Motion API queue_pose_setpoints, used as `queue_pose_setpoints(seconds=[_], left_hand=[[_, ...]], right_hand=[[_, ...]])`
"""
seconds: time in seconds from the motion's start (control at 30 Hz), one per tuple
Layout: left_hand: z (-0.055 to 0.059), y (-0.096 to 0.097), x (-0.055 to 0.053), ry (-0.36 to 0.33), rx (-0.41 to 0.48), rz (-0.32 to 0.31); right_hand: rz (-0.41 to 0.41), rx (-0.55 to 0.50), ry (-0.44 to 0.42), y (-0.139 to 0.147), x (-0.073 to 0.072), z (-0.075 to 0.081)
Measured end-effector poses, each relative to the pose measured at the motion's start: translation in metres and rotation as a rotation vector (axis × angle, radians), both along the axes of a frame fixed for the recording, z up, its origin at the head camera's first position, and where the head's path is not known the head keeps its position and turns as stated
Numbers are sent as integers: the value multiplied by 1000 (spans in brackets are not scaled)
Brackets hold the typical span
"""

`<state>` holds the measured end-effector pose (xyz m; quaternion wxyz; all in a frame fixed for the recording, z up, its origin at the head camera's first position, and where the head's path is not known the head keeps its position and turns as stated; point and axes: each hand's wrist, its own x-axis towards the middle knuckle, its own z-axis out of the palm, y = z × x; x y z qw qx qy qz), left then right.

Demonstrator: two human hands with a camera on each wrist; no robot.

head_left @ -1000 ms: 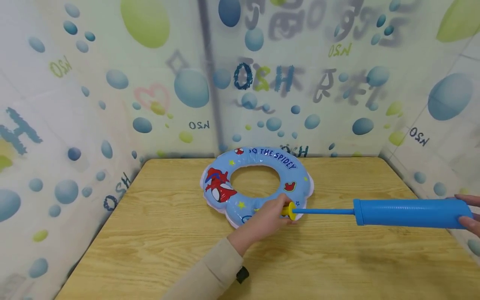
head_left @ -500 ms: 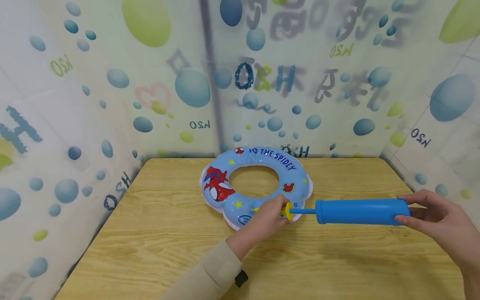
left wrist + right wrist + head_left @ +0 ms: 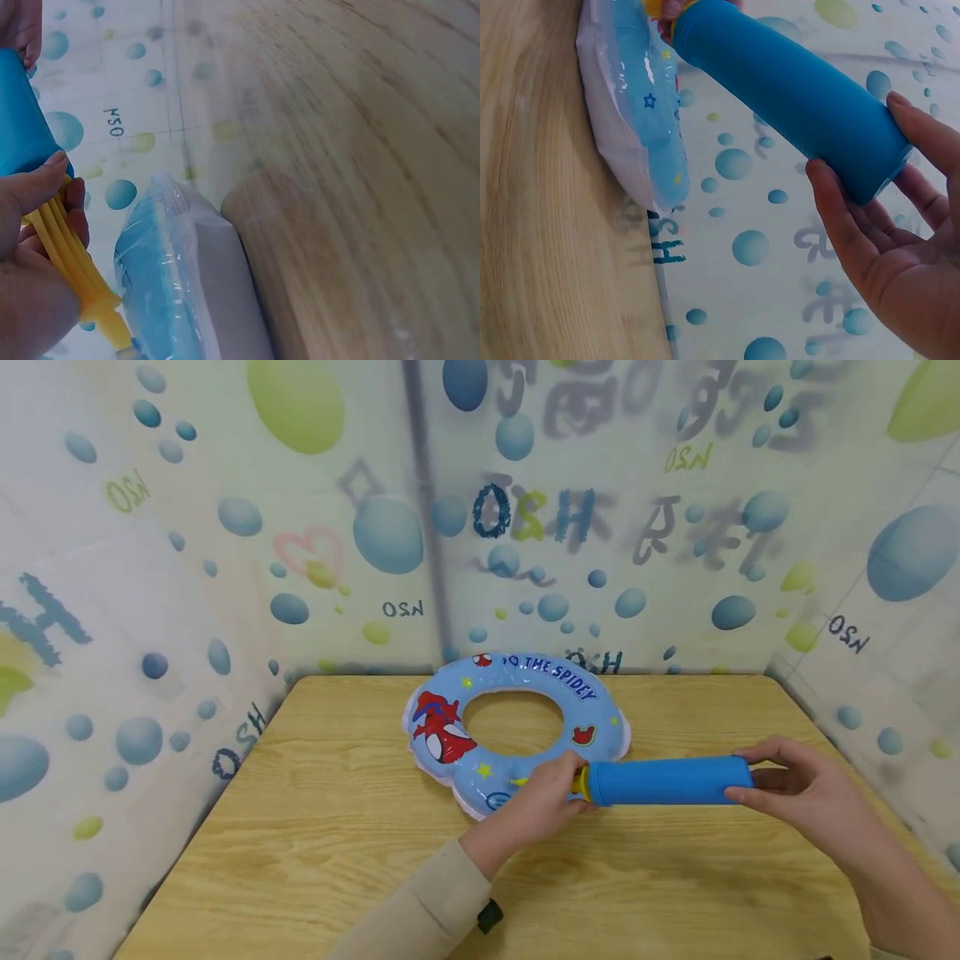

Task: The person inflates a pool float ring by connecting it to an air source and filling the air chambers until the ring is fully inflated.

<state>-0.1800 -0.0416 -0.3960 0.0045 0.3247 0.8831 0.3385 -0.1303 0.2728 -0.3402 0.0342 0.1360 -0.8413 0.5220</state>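
Note:
A blue swim ring (image 3: pixel 491 679) with Spidey prints lies puffed up on the wooden table. At its front right, my left hand (image 3: pixel 546 792) grips the yellow nozzle end (image 3: pixel 67 259) of a hand pump. The tapered yellow tip points at the ring's valve area, partly hidden behind that hand. From the yellow part, the blue pump barrel (image 3: pixel 667 781) extends level to the right, pushed up against the yellow collar with no rod showing. My right hand (image 3: pixel 806 797) holds the barrel's outer end, thumb on one side and fingers on the other (image 3: pixel 855 97).
The wooden table (image 3: pixel 322 827) reaches back to walls covered in a bubble-print sheet (image 3: pixel 637 460). That sheet also closes off the left and right sides. A dark strap piece (image 3: pixel 490 915) shows under the left sleeve (image 3: pixel 431 902).
My right hand has moved left, sliding the blue barrel along the thin rod until it meets the yellow collar. The left hand and swim ring have stayed nearly in place.

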Motion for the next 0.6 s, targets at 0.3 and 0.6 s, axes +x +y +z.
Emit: queue_pose_setpoints(seconds=[0.3, 0.6], left_hand=[[3, 2, 0, -101, 45, 74], [4, 4, 0, -112, 52, 122]], right_hand=[[-75, -12, 56, -9, 1, -1], [-294, -7, 211, 14, 11, -6]])
